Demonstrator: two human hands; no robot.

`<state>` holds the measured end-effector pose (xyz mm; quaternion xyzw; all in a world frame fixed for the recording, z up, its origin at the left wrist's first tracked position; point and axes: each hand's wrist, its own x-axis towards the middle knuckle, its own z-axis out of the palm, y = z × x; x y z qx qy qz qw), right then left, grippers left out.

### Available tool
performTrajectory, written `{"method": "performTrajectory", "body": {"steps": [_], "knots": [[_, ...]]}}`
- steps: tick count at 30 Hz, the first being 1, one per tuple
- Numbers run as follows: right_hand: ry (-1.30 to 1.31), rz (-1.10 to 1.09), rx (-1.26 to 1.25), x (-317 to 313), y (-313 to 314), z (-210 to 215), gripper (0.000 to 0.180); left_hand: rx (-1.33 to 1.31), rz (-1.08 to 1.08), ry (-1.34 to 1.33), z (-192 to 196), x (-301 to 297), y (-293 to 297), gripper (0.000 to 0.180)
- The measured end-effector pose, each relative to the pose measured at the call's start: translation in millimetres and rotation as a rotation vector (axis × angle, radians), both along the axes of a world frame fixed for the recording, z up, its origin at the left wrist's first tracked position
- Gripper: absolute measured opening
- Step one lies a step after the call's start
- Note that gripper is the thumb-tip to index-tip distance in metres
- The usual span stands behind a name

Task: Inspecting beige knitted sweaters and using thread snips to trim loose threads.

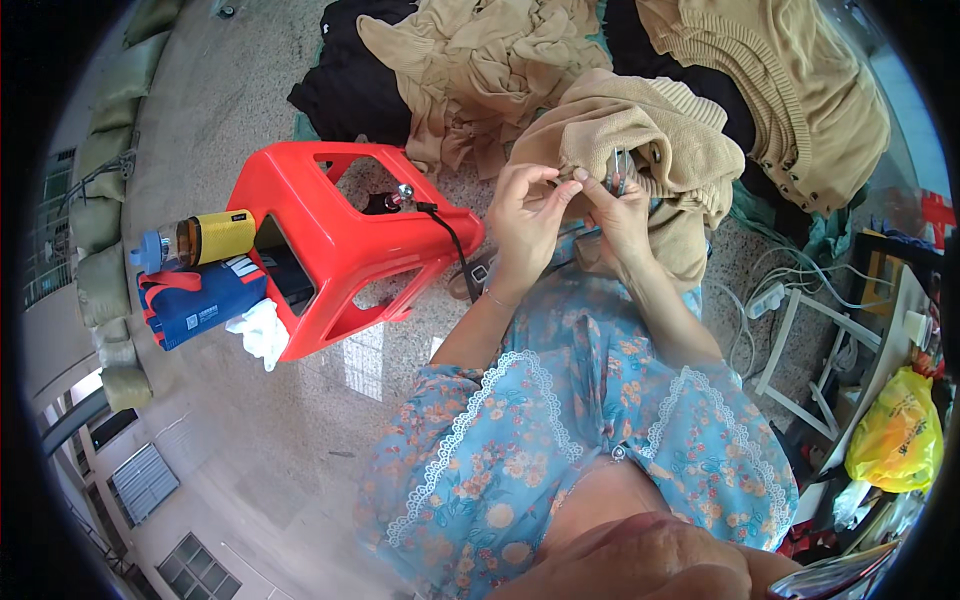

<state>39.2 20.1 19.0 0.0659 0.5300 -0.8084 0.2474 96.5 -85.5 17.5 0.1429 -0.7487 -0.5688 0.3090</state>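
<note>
A tan knitted sweater (pixel 640 120) lies bunched over my lap, its ribbed edge toward the far right. My left hand (pixel 528 215) pinches a bit of the knit between thumb and fingers. Close beside it, my right hand (pixel 622 215) is closed, its thumb tip almost meeting the left thumb at the cloth. Small metal thread snips (pixel 619 168) are tucked in the right hand, blades pointing away from me. What exactly lies between the fingertips is too small to make out.
A red plastic stool (pixel 340 220) stands at left, bearing a blue bag (pixel 205 300), a yellow-sleeved bottle (pixel 215 238) and a white cloth (pixel 262 333). More tan sweaters (pixel 480 60) are heaped beyond my lap. At right are white cables (pixel 745 325) and a yellow plastic bag (pixel 897 430).
</note>
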Motion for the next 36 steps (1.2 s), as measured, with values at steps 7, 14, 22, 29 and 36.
{"method": "performTrajectory", "body": {"steps": [7, 14, 22, 29, 36], "knots": [[-0.122, -0.032, -0.045, -2, -1, 0, 0.015, -0.069, 0.014, -0.06, -3, 5, -1, 0.027], [-0.181, -0.015, -0.104, -2, 4, -4, 0.013, -0.319, 0.057, -0.104, 0, 6, 2, 0.022], [-0.073, -0.089, -0.046, 8, -1, 0, 0.012, -0.205, 0.031, -0.158, -7, 7, -5, 0.015], [0.09, -0.021, 0.079, 11, 2, -4, 0.01, 0.285, 0.091, -0.198, -13, -2, 2, 0.004], [0.248, -0.038, 0.225, 7, 8, 4, 0.015, 0.472, 0.016, -0.222, -8, -7, 10, 0.003]]}}
